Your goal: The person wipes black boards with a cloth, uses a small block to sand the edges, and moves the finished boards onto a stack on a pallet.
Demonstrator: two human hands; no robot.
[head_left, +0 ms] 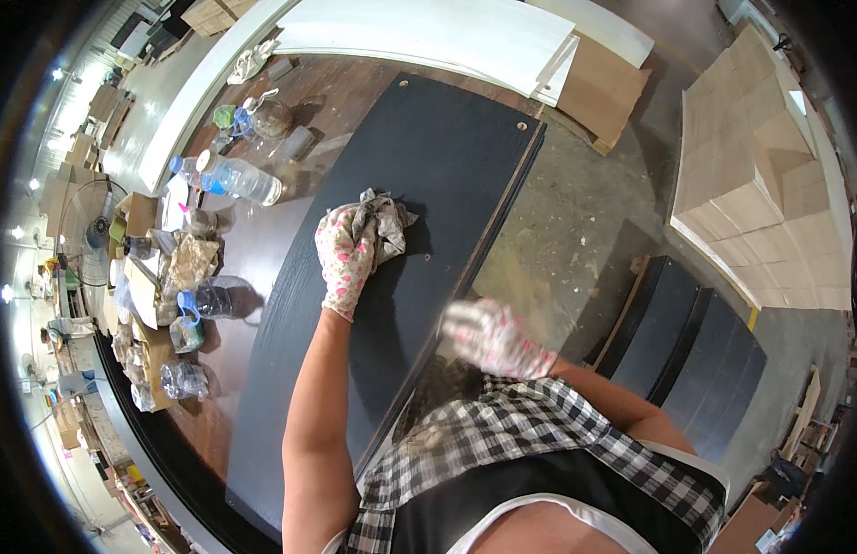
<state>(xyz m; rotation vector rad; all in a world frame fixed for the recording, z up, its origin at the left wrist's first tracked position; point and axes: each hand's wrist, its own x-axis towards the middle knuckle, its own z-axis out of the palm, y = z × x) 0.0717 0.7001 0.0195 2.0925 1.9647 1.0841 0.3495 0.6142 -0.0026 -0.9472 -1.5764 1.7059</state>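
Observation:
My left hand [344,258], in a white glove with a pink flower print, is closed on a crumpled grey rag [384,226]. It presses the rag on the upper face of a long black panel [428,157], which has a few small holes near its far end and right edge. My right hand [499,339], gloved alike, hovers by the panel's right edge, in front of my checked clothing. Its fingers are partly blurred by motion but look stretched out, with nothing visible in them.
Left of the panel, a brown tabletop [253,249] bears clear plastic bottles [244,180], cut bottle pieces and crumpled paper [193,261]. White boards [438,37] lie beyond. To the right stand stacked cartons [752,185] and more black panels [692,342]. A fan [98,228] stands far left.

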